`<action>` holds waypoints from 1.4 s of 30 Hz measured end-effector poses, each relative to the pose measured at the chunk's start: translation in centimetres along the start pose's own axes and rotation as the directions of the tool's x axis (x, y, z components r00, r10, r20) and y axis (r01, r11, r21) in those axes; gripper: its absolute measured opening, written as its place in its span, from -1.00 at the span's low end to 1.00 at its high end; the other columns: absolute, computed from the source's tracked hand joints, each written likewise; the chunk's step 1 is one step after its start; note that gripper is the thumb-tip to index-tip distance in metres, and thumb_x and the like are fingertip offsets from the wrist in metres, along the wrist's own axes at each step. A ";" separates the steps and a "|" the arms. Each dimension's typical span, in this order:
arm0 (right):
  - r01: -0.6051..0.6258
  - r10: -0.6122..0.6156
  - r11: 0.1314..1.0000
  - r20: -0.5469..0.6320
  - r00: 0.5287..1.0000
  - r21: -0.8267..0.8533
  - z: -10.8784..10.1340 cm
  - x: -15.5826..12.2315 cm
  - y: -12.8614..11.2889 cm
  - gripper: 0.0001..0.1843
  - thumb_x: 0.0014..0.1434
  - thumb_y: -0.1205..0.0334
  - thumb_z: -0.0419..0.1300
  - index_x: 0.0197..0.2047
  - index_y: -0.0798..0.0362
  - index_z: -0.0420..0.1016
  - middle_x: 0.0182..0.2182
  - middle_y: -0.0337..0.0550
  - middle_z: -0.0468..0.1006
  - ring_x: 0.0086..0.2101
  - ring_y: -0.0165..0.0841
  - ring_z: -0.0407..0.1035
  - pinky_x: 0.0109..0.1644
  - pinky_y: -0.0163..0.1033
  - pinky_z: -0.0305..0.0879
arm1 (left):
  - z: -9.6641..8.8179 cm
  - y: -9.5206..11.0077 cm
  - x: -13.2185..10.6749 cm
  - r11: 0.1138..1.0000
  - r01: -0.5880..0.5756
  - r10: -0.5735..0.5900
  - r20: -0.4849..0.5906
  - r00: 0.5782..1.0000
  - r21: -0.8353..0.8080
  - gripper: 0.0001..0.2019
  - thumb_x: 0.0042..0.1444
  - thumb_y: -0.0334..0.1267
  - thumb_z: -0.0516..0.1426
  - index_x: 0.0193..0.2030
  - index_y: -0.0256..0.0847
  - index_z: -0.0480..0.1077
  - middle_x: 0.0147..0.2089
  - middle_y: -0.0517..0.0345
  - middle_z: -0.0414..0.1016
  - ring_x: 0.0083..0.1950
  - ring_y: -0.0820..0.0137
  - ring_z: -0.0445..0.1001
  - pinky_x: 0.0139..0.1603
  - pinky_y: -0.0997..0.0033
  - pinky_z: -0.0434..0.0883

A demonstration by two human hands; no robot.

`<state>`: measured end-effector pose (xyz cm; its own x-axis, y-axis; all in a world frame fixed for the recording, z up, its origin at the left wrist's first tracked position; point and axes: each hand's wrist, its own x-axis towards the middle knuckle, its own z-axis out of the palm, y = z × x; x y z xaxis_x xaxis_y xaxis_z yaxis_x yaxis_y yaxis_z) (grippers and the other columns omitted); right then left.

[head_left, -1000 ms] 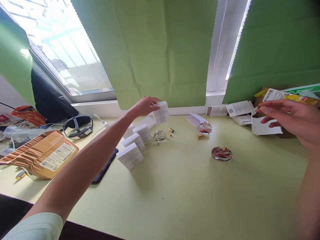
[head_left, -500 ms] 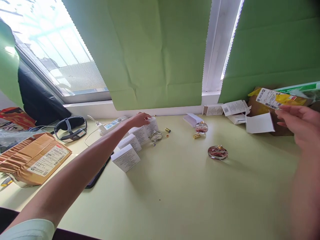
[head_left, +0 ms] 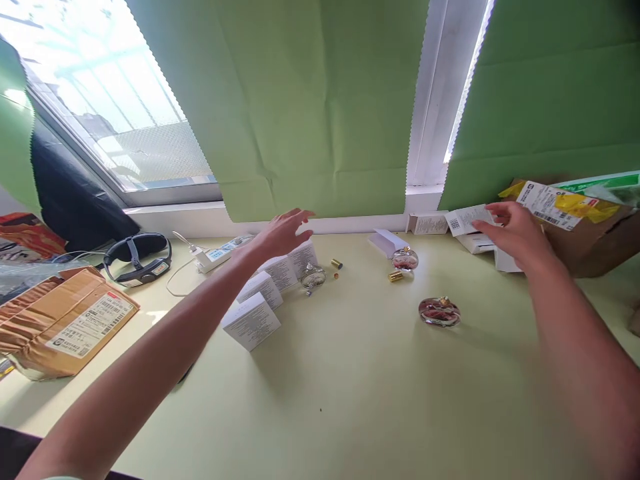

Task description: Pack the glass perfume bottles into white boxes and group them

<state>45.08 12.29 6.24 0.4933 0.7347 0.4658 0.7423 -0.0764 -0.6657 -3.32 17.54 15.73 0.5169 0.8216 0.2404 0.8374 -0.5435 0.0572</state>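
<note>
My left hand (head_left: 287,233) is held with fingers stretched and nothing in them, above a row of white printed boxes (head_left: 253,323). Just right of that row lies a clear round perfume bottle (head_left: 313,277), near a gold cap (head_left: 337,264). At the back right, my right hand (head_left: 517,230) has thumb and fingers apart beside a white carton (head_left: 469,219); whether they touch it I cannot tell. A pinkish perfume bottle (head_left: 439,312) lies at right of centre. Another pinkish bottle (head_left: 405,259) sits farther back by an opened white box (head_left: 389,243) and a gold cap (head_left: 395,277).
A brown parcel (head_left: 590,247) with label and yellow tape stands at the far right. On the left are a torn brown package (head_left: 75,320), a black headband device (head_left: 140,260) and a white power strip (head_left: 219,255). Green blinds (head_left: 325,113) hang behind the table.
My right hand has moved left from in front of the brown parcel to the white cartons. My left hand has lifted slightly off the rearmost box, with its fingers more spread.
</note>
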 end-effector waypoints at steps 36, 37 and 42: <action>-0.012 0.014 1.000 -0.155 0.988 0.012 -2.2 -0.4 -6.4 -0.14 -0.01 0.42 0.24 0.34 -0.12 0.07 0.23 0.07 0.24 0.05 -0.18 0.38 -0.07 -0.08 0.40 | 16.2 14.8 -10.2 0.636 -0.126 0.050 -0.122 0.991 -0.761 -0.65 0.29 -0.27 -0.04 0.20 -0.10 0.22 0.02 -0.01 0.38 -0.12 0.37 0.42 -0.04 0.27 0.43; -0.024 0.053 0.949 -0.083 0.995 0.314 -2.5 -2.4 -7.4 -0.14 0.00 0.41 0.26 0.33 -0.19 0.10 0.24 0.01 0.25 0.03 -0.18 0.41 -0.15 -0.10 0.44 | 16.0 14.8 -10.1 0.591 -0.098 0.011 -0.113 0.994 -0.800 -0.66 0.30 -0.24 -0.02 0.20 -0.09 0.22 0.01 0.00 0.38 -0.14 0.37 0.41 -0.05 0.27 0.42; -0.317 0.033 0.533 0.355 0.934 0.785 -0.4 -14.6 -12.8 -0.37 0.01 0.25 0.38 0.11 -0.42 0.37 0.05 -0.32 0.43 0.10 -0.22 0.36 -0.09 -0.15 0.51 | 14.2 14.7 -9.4 0.073 -0.003 -0.195 -0.017 0.981 -0.997 -0.52 0.31 0.03 0.00 0.28 -0.10 0.11 0.05 -0.04 0.36 -0.17 0.40 0.44 -0.15 0.31 0.44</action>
<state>28.55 2.31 8.16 0.3243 0.9231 0.2067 -0.1166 0.2559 -0.9596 6.70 4.29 0.55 0.3403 0.9089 0.2412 -0.1180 -0.2132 0.9699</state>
